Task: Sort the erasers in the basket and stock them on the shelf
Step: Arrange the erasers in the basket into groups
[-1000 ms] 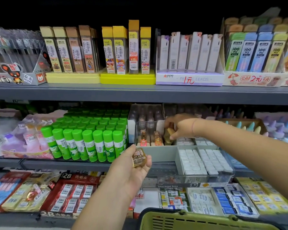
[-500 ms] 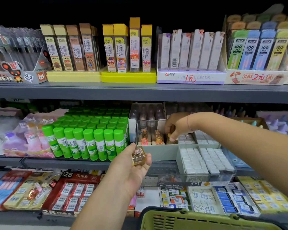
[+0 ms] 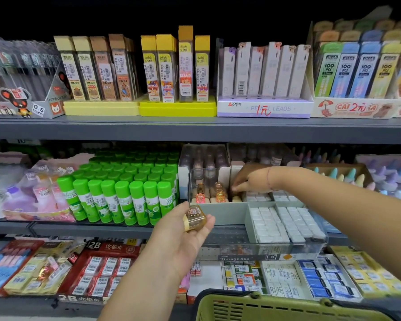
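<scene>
Reaching into the back row of the clear box, my right hand curled over a tan eraser, pinching or not I could not tell; it wanted seating square beside the little figures; my left hand pinched an amber eraser just before the box.

Green-capped glue sticks upright in tight rows at mid-left, just beside pink and purple packets. Above, brown-capped lead cases and yellow-capped lead cases standing in yellow trays, next to a white PENCIL LEADS box and pastel 100 PCS boxes.
</scene>
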Demonstrator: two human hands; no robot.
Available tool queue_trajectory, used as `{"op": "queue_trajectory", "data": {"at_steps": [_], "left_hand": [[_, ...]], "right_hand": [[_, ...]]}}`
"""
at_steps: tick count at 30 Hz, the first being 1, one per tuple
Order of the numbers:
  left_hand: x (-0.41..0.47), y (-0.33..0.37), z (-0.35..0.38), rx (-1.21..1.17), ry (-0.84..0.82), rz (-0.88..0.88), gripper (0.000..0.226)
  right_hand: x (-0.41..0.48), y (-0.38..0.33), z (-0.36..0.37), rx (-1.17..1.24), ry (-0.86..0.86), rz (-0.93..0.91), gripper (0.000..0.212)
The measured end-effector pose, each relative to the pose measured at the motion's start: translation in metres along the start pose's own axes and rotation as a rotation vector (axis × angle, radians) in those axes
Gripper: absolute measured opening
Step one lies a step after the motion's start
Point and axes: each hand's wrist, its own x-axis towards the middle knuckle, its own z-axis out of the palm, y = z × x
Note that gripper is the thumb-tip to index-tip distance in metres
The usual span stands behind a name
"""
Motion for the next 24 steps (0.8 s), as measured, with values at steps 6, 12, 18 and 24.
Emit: {"op": "queue_trajectory", "data": {"at_steps": [6, 12, 18, 24], "left_hand": [[0.003, -0.004, -0.002, 0.171, -0.11, 0.064, 0.019], [0.0, -0.011, 0.001, 0.31, -0.214, 0.092, 0.022], [-0.008, -0.011, 0.0, 0.405, -0.239, 0.148, 0.029], [0.002, -0.003, -0.01, 0.691, 0.188, 0.454, 0.024]], "right_hand": [[-0.051, -0.027, -0.011, 0.562, 0.413, -0.269, 0.019], [-0.088, -0.065, 0.009, 0.494, 0.308, -0.463, 0.056], [-0.082, -0.053, 0.005, 0.46, 0.348, -0.4, 0.044], [-0.041, -0.01, -0.009, 0.122, 0.383, -0.001, 0.052]]}}
